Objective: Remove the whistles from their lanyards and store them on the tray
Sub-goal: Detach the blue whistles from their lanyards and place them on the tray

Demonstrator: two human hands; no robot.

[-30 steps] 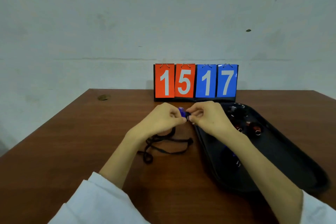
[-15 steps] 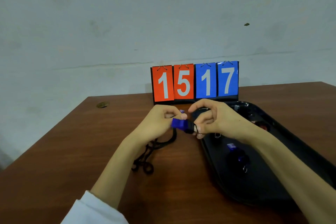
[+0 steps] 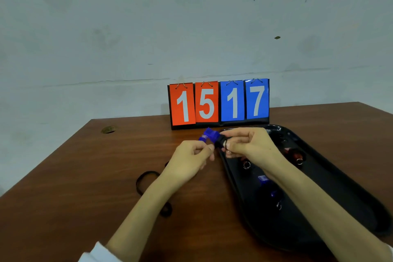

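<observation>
A blue whistle (image 3: 210,134) is held up between both hands above the table, just left of the black tray (image 3: 331,178). My right hand (image 3: 248,144) grips its dark end, where a metal ring shows. My left hand (image 3: 191,158) pinches close to the whistle's lower left; what it holds is hidden by the fingers. The black lanyard (image 3: 146,178) lies looped on the table under my left forearm. On the tray lie another blue whistle (image 3: 265,185), a red whistle (image 3: 294,154) and a loose ring (image 3: 246,165).
A flip scoreboard (image 3: 219,103) reading 15 and 17 stands at the back of the brown table (image 3: 74,176), close behind the hands. A small round hole (image 3: 109,129) sits near the table's far left edge. A pale wall rises behind.
The blue whistle has tilted up and come out from between the fingers, now showing above the left hand. The lanyard's loops have shifted on the table. The camera has moved.
</observation>
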